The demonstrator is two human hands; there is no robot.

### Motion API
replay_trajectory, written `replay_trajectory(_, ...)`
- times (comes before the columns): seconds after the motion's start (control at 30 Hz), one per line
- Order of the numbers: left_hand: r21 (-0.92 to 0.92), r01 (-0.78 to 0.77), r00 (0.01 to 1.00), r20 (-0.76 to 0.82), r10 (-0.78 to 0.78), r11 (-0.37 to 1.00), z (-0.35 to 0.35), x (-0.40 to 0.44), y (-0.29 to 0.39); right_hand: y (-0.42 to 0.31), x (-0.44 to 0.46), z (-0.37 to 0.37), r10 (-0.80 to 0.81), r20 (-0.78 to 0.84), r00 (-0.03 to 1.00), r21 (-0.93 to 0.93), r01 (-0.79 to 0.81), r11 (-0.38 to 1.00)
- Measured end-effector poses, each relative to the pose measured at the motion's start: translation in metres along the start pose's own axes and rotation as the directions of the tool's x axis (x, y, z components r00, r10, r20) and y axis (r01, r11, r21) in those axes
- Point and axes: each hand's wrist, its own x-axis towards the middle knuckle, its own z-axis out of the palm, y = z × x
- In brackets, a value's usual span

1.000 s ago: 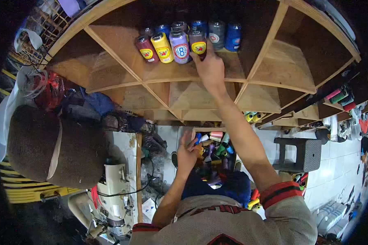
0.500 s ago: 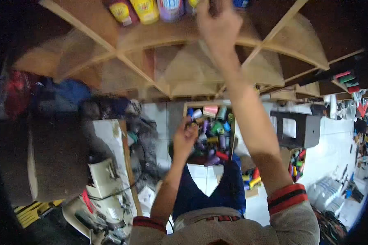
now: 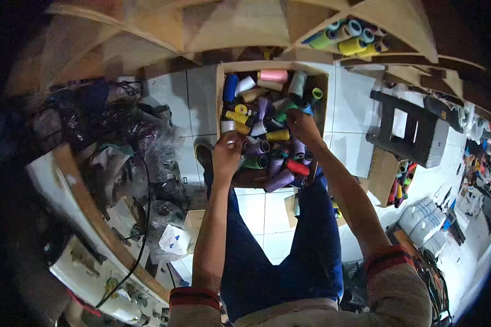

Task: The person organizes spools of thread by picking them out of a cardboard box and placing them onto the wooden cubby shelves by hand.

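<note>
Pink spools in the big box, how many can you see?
1. The pink spool lies by the far edge of the box, between a white spool and a grey-green spool; more may be buried.

Spools [image 3: 273, 76] in box [image 3: 220, 95], shelf [image 3: 232, 24] beyond, stool [image 3: 432, 137] to right, sewing machine [image 3: 87, 278] to left

Right hand [image 3: 304, 128] partly lost among spools [image 3: 279, 134] — we cannot tell whether it grips one. Left hand [image 3: 228, 152] equally unclear to us. Lower spools buried. Shelf [image 3: 234, 27] blurred, cut by top edge — shirt [image 3: 403, 294] by bottom.
</note>
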Motion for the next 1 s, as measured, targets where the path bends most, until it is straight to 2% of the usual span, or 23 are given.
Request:
replay_trajectory(0.03, 0.04, 0.004, 1.0, -0.01, -0.003, 0.999, 0.008, 0.009, -0.004, 0.013, 0.011, 0.015, 0.011, 0.01, 1.0, -0.057, -0.01, 0.998)
replay_trajectory(0.07, 0.134, -0.048, 0.996, -0.062, 0.056, 0.99, 0.017, 0.018, -0.03, 0.025, 0.024, 0.032, 0.024, 0.021, 0.999, -0.115, -0.021, 0.993)
replay_trajectory(0.1, 0.143, -0.011, 0.997, -0.074, 0.022, 0.99, 0.022, 0.02, -0.036, 0.031, 0.031, 0.049, 0.038, 0.036, 0.999, -0.171, -0.032, 0.985)
replay_trajectory(0.13, 0.153, 0.015, 0.996, -0.09, -0.001, 0.988, 0.024, 0.029, -0.035, 0.016, 0.032, 0.041, -0.437, -0.091, 0.895, -0.299, 0.394, 0.869)
replay_trajectory(0.17, 0.164, 0.05, 0.994, -0.101, -0.034, 0.985, 0.025, 0.032, -0.033, 0.017, 0.043, 0.056, -0.366, -0.114, 0.923, -0.254, 0.33, 0.909)
replay_trajectory(0.23, 0.07, 0.053, 0.996, -0.079, -0.048, 0.996, 0.027, 0.036, -0.038, 0.023, 0.084, 0.085, -0.22, -0.148, 0.964, -0.158, 0.197, 0.968)
replay_trajectory(0.3, -0.045, 0.098, 0.994, -0.037, -0.1, 0.994, 0.029, 0.033, -0.054, 0.046, 0.122, 0.119, -0.188, -0.169, 0.968, 0.01, 0.192, 0.981)
replay_trajectory(0.33, -0.098, 0.177, 0.984, -0.001, -0.178, 0.979, 0.029, 0.032, -0.05, 0.051, 0.137, 0.13, -0.173, -0.181, 0.968, 0.093, 0.192, 0.977)
replay_trajectory(0.43, -0.333, 0.197, 0.98, 0.042, -0.194, 0.922, 0.033, 0.028, -0.051, 0.059, 0.16, 0.156, -0.146, -0.081, 0.986, -0.228, 0.124, 0.966)
replay_trajectory(0.47, -0.277, 0.2, 0.979, 0.019, -0.203, 0.94, 0.037, 0.026, -0.049, 0.061, 0.162, 0.162, -0.129, -0.049, 0.99, -0.332, 0.106, 0.937)
replay_trajectory(0.53, -0.268, 0.247, 0.967, 0.015, -0.253, 0.931, 0.043, 0.024, -0.051, 0.065, 0.157, 0.168, -0.122, 0.077, 0.99, -0.413, 0.143, 0.9)
replay_trajectory(0.6, -0.277, 0.277, 0.96, 0.045, -0.275, 0.92, 0.044, 0.029, -0.053, 0.059, 0.161, 0.161, -0.041, 0.2, 0.979, -0.464, 0.132, 0.876)
replay_trajectory(0.67, -0.326, 0.319, 0.946, 0.053, -0.319, 0.89, 0.044, 0.033, -0.056, 0.024, 0.149, 0.126, 0.127, 0.339, 0.932, -0.49, 0.059, 0.87)
replay_trajectory(0.7, -0.352, 0.337, 0.939, 0.056, -0.34, 0.873, 0.043, 0.036, -0.053, 0.023, 0.147, 0.124, 0.091, 0.311, 0.946, -0.466, 0.069, 0.882)
replay_trajectory(0.73, -0.456, 0.342, 0.93, 0.04, -0.364, 0.822, 0.04, 0.036, -0.048, 0.022, 0.143, 0.123, 0.057, 0.287, 0.956, -0.441, 0.079, 0.894)
replay_trajectory(0.83, -0.434, 0.232, 0.954, -0.073, -0.291, 0.871, 0.026, 0.041, -0.05, 0.016, 0.135, 0.114, -0.047, 0.194, 0.98, -0.374, 0.118, 0.92)
replay_trajectory(0.87, -0.464, 0.205, 0.964, -0.055, -0.259, 0.862, 0.019, 0.044, -0.066, 0.012, 0.131, 0.108, -0.045, 0.173, 0.984, -0.374, 0.108, 0.921)
replay_trajectory(0.97, -0.501, 0.203, 0.961, -0.062, -0.268, 0.841, 0.009, 0.05, -0.042, -0.034, 0.097, 0.055, 0.034, 0.141, 0.989, -0.419, 0.029, 0.907)
replay_trajectory(1.0, -0.567, 0.241, 0.959, 0.017, -0.282, 0.788, 0.006, 0.052, -0.044, -0.042, 0.087, 0.035, 0.042, 0.187, 0.982, -0.182, -0.007, 0.983)
